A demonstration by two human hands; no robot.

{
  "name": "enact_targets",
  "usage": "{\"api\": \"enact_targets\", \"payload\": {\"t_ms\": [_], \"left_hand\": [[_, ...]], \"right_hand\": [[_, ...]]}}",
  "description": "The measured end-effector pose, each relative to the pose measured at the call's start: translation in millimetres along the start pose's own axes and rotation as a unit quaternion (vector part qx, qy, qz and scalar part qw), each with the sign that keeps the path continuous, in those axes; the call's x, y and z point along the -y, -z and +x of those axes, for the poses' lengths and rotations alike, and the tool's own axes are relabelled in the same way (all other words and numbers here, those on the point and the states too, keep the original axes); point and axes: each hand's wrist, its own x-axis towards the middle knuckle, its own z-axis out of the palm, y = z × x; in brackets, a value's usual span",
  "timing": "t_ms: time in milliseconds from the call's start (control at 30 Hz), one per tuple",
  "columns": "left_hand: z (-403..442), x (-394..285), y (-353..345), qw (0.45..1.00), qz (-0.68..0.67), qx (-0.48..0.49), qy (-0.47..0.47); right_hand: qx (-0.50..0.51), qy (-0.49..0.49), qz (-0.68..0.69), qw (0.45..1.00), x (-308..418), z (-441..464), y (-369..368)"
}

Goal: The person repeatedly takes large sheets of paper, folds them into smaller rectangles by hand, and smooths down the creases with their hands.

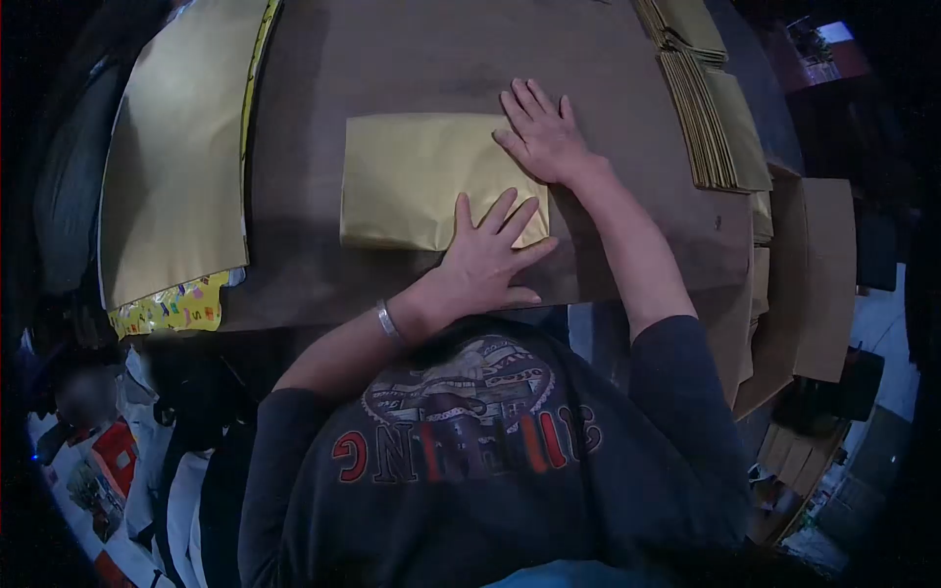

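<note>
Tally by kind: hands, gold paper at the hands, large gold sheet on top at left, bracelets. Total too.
Hands: 2 (left hand, right hand)
Gold paper: 1
Large gold sheet: 1
Bracelet: 1
Total: 5
Folded pieces at right excluded; can't count them reliably.

At the left corner of the brown table (441,59) there is a yellow sheet (191,308) with coloured print, and it is partly covered. Beside the right edge stands an open carton (826,284), and below it are some cardboard pieces (799,457). At the lower left one sees a red object (116,457), too unclear to name.
</note>
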Motion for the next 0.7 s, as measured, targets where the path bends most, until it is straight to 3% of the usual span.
{"api": "enact_targets", "payload": {"t_ms": [133,200,367,467,533,600,667,700], "left_hand": [[-4.1,1.9,0.5,1.0,-0.029,-0.005,0.002],[-13.2,4.5,-3.3,0.996,-0.043,-0.078,0.022],[-67.4,21.3,-3.1,0.989,-0.019,-0.049,0.141],[-115.0,43.4,-2.3,0.973,-0.005,-0.096,0.21],[-134.6,52.6,2.2,0.953,0.076,-0.052,0.287],[-138.3,51.5,1.6,0.954,0.08,-0.054,0.284],[-138.8,54.2,-2.7,0.957,0.071,-0.089,0.266],[-139.3,55.2,-3.6,0.957,0.072,-0.091,0.265]], "right_hand": [[-0.019,0.011,0.0,1.0,1.3,-0.6,-0.7],[-0.029,0.01,0.006,0.999,0.8,-0.5,-1.3],[-0.02,0.006,0.004,1.0,-0.9,0.2,-3.6],[-0.014,0.01,0.004,1.0,-2.8,0.9,-3.8],[-0.02,0.007,0.015,1.0,2.3,0.0,0.7],[0.013,-0.006,0.006,1.0,15.0,-5.0,12.8],[-0.024,-0.03,-0.019,0.999,43.1,-13.3,24.0],[-0.038,-0.008,0.038,0.999,65.0,-16.0,25.7]]}}
